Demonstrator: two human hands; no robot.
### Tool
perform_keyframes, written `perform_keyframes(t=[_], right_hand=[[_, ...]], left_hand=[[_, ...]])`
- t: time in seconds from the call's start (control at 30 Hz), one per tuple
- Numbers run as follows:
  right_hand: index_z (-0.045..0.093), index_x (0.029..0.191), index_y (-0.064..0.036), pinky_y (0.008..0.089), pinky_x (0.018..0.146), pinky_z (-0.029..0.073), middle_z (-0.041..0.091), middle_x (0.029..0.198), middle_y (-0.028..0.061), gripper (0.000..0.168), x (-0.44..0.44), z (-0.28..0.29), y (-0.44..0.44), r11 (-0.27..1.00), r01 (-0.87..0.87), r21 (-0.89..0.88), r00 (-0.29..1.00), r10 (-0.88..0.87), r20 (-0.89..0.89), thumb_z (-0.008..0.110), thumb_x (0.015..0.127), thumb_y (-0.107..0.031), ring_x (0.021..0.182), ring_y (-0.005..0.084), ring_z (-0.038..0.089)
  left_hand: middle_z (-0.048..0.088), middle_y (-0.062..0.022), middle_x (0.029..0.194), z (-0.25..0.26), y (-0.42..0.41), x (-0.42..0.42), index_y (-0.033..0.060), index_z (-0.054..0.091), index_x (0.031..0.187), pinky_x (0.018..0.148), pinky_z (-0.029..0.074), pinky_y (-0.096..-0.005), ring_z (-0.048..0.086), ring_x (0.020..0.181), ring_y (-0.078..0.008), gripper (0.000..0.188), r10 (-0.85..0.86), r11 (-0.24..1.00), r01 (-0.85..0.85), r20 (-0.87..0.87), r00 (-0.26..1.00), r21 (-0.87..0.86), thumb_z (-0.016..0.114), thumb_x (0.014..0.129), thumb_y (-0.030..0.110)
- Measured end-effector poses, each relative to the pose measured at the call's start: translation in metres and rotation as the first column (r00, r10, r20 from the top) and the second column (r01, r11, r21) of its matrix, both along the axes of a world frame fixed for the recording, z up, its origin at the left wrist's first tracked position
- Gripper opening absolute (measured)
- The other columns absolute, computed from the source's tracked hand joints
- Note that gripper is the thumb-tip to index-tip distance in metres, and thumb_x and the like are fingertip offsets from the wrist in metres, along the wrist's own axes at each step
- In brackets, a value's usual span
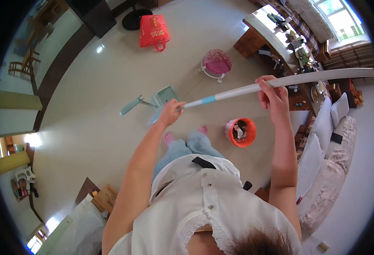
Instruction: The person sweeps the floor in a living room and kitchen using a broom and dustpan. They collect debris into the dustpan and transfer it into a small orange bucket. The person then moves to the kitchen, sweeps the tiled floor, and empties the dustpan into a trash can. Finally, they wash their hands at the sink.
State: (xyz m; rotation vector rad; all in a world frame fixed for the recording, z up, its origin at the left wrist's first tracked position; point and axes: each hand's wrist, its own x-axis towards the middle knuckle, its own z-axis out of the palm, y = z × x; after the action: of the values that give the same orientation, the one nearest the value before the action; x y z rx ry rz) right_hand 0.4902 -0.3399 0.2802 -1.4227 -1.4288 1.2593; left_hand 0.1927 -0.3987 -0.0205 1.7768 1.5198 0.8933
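A long broom with a white handle [238, 91] and a light-blue band slants across in front of me. My left hand [171, 112] grips the lower part of the handle, while my right hand [273, 91] is wrapped around its upper part. Pale-blue broom bristles [153, 118] show just beyond my left wrist, partly hidden by it. A green dustpan [167, 94] rests on the floor right by the bristles; whether they touch cannot be told. Its green grip [130, 106] points left. To the right of my feet stands an orange bin [251, 132] holding dark debris and a white scrap.
A round stool [217, 62] with a pink cover stands ahead. Farther off lies a red bag [154, 30] near a black round base [132, 19]. On the right are a cluttered long table [266, 27] and a cushioned sofa [325, 178]. Cardboard boxes [106, 197] sit behind on the left.
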Motion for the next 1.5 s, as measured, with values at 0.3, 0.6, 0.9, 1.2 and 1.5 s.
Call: perform_keyframes(t=[0.3, 0.6, 0.9, 1.2, 1.5], right_hand=[[0.066, 0.083, -0.002, 0.0275, 0.050, 0.046, 0.059, 0.059, 0.0016, 0.019, -0.104, -0.098, 0.038, 0.975, -0.201, 0.095, 0.969, 0.183, 0.164, 0.061, 0.088, -0.019, 0.052, 0.0104, 0.058], [0.065, 0.077, -0.004, 0.0372, 0.059, 0.050, 0.062, 0.064, 0.0131, 0.021, -0.170, -0.147, 0.072, 0.903, -0.386, 0.187, 0.832, 0.254, 0.493, 0.063, 0.082, -0.024, 0.062, 0.0289, 0.063], [0.062, 0.080, -0.003, 0.0313, 0.052, 0.043, 0.055, 0.059, 0.0061, 0.008, -0.204, -0.088, 0.044, 0.764, -0.625, 0.162, 0.742, 0.517, 0.427, 0.064, 0.082, -0.011, 0.054, 0.0181, 0.055], [0.062, 0.081, -0.007, 0.0333, 0.052, 0.044, 0.058, 0.065, 0.0072, 0.005, -0.212, -0.074, 0.021, 0.689, -0.706, 0.162, 0.691, 0.621, 0.370, 0.063, 0.083, -0.012, 0.056, 0.0219, 0.056], [0.062, 0.091, -0.011, 0.0379, 0.071, 0.052, 0.068, 0.090, 0.0061, 0.015, -0.201, -0.079, 0.004, 0.642, -0.762, 0.089, 0.610, 0.664, 0.432, 0.067, 0.078, -0.013, 0.082, 0.0297, 0.063]], left_hand=[[0.056, -0.0150, 0.129, 0.020, 0.011, -0.144, 0.0126, 0.052, 0.132, 0.099, 0.038, -0.0519, 0.052, 0.120, -0.0335, 0.047, 0.127, 0.876, -0.429, -0.753, 0.645, -0.220, 0.059, 0.086, 0.020], [0.063, -0.0119, 0.121, -0.029, -0.008, -0.083, 0.0201, 0.049, 0.136, 0.087, 0.049, -0.0425, 0.061, 0.108, -0.0312, 0.054, 0.160, 0.755, -0.162, -0.062, 0.985, -0.635, 0.061, 0.087, 0.038], [0.052, -0.0142, 0.131, -0.022, -0.014, -0.052, 0.0266, 0.035, 0.146, 0.090, 0.048, -0.0451, 0.058, 0.111, -0.0345, 0.066, 0.144, 0.809, -0.216, -0.173, 0.974, -0.547, 0.060, 0.087, 0.043], [0.047, -0.0134, 0.136, -0.040, -0.009, -0.062, 0.0278, 0.036, 0.143, 0.097, 0.045, -0.0428, 0.050, 0.122, -0.0337, 0.068, 0.178, 0.837, -0.116, 0.064, 0.982, -0.535, 0.067, 0.083, 0.030], [0.053, -0.0099, 0.126, -0.051, -0.001, -0.060, 0.0227, 0.052, 0.123, 0.093, 0.047, -0.0409, 0.053, 0.116, -0.0327, 0.046, 0.223, 0.893, -0.117, 0.203, 0.953, -0.435, 0.067, 0.079, 0.020]])
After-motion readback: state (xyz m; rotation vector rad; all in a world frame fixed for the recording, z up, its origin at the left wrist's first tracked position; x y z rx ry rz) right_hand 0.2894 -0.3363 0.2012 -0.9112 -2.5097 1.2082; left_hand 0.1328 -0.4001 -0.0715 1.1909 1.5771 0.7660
